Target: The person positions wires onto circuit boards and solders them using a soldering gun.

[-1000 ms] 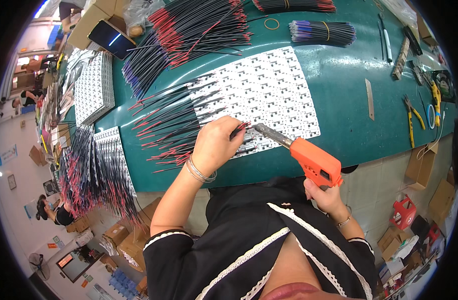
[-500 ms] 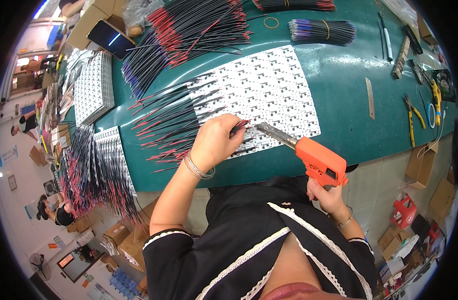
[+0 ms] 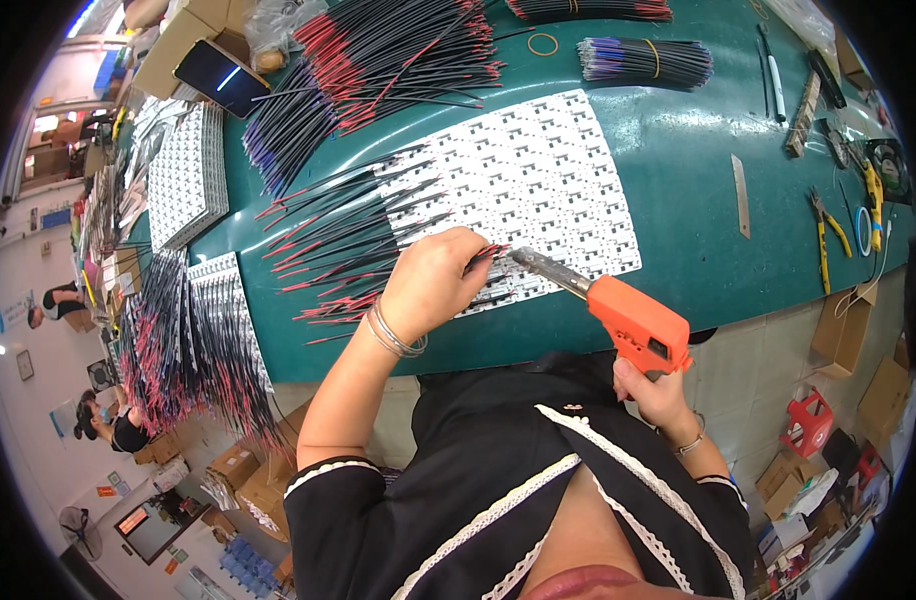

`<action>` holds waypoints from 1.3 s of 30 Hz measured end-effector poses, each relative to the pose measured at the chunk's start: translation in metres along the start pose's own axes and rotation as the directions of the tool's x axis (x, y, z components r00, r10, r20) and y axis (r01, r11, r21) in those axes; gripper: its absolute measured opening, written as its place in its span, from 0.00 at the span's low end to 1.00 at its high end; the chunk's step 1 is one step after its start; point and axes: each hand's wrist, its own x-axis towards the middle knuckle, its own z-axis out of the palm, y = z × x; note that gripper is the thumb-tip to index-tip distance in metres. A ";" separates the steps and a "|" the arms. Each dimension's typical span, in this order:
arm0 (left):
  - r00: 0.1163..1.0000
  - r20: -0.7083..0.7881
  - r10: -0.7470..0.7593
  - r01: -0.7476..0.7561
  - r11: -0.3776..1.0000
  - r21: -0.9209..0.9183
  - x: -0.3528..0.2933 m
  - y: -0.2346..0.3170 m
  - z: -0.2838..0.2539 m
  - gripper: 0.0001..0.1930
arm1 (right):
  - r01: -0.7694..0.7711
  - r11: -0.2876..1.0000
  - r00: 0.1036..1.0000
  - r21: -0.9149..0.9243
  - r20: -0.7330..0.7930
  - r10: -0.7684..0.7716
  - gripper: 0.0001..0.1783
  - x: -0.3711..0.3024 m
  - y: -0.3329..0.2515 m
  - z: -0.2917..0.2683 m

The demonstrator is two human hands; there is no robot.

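A white panel of small circuit boards (image 3: 538, 170) lies on the green tabletop, with rows of black, red-tipped wires (image 3: 328, 235) running off its left side. My left hand (image 3: 433, 285) is over the panel's lower left part, fingers pinched on dark wires (image 3: 493, 252) whose red ends stick out to the right. In my right hand (image 3: 660, 397) is an orange soldering gun (image 3: 638, 318), gripped by its handle. Its dark metal tip points left, close to those wire ends; whether they touch I cannot tell.
Loose wires (image 3: 398, 60) are heaped at the back, near a banded wire bundle (image 3: 646, 63). Stacked white panels (image 3: 188, 175) and a wired panel (image 3: 218, 340) are at left. A metal ruler (image 3: 741, 195) and yellow-handled pliers (image 3: 826, 240) lie right. People sit far left.
The soldering gun has shifted very slightly to the left. My left hand stays almost in place, still on the wires. A person in the left background has moved.
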 end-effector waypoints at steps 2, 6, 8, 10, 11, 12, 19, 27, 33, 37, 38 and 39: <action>1.000 0.009 0.010 -0.010 1.000 0.007 0.000 -0.001 -0.001 0.05 | 0.015 1.000 1.000 0.012 -0.021 -0.014 0.11 0.000 0.000 0.000; 1.000 0.021 0.018 -0.018 1.000 -0.006 0.000 -0.002 -0.002 0.05 | 0.034 0.997 0.999 0.069 -0.004 -0.033 0.12 0.001 0.006 -0.008; 1.000 0.006 0.026 -0.026 0.998 -0.054 0.000 -0.004 -0.002 0.06 | 0.042 0.993 0.999 0.110 0.017 -0.044 0.14 0.002 0.007 -0.010; 0.999 0.019 -0.039 0.041 0.990 -0.136 -0.002 -0.002 -0.005 0.06 | 0.056 0.993 0.998 0.108 -0.012 -0.055 0.15 0.004 0.004 -0.009; 0.994 0.037 -0.105 0.110 0.970 -0.216 -0.003 -0.001 -0.007 0.07 | 0.058 0.992 0.998 0.108 -0.011 -0.057 0.15 0.005 0.003 -0.010; 0.994 0.035 -0.104 0.109 0.970 -0.215 -0.004 -0.002 -0.006 0.07 | 0.057 0.993 0.998 0.108 -0.001 -0.057 0.15 0.006 0.003 -0.011; 0.975 -0.212 -0.071 0.055 0.995 -0.081 -0.002 -0.003 -0.013 0.06 | 0.037 0.995 0.999 0.092 -0.002 -0.037 0.15 0.011 -0.003 -0.008; 0.976 -0.217 0.000 -0.014 0.998 -0.063 0.003 -0.003 -0.003 0.06 | 0.015 1.000 1.000 0.019 0.024 -0.015 0.13 0.018 -0.007 0.001; 0.985 -0.173 0.004 -0.008 1.000 -0.021 0.004 -0.007 0.001 0.05 | 0.001 0.999 1.000 0.036 0.031 -0.003 0.15 0.020 -0.006 0.000; 0.985 -0.171 0.013 -0.014 1.000 -0.010 0.005 -0.006 0.000 0.05 | -0.022 0.998 0.999 0.052 0.026 0.021 0.18 0.021 -0.005 -0.001; 0.986 -0.164 0.006 -0.007 1.000 -0.003 0.005 -0.005 -0.001 0.05 | -0.023 0.998 0.999 0.053 0.027 0.022 0.18 0.021 -0.005 -0.001; 0.988 -0.157 0.000 0.000 1.000 0.005 0.005 -0.005 -0.001 0.05 | -0.033 0.998 0.999 0.047 0.028 0.032 0.17 0.021 -0.006 0.000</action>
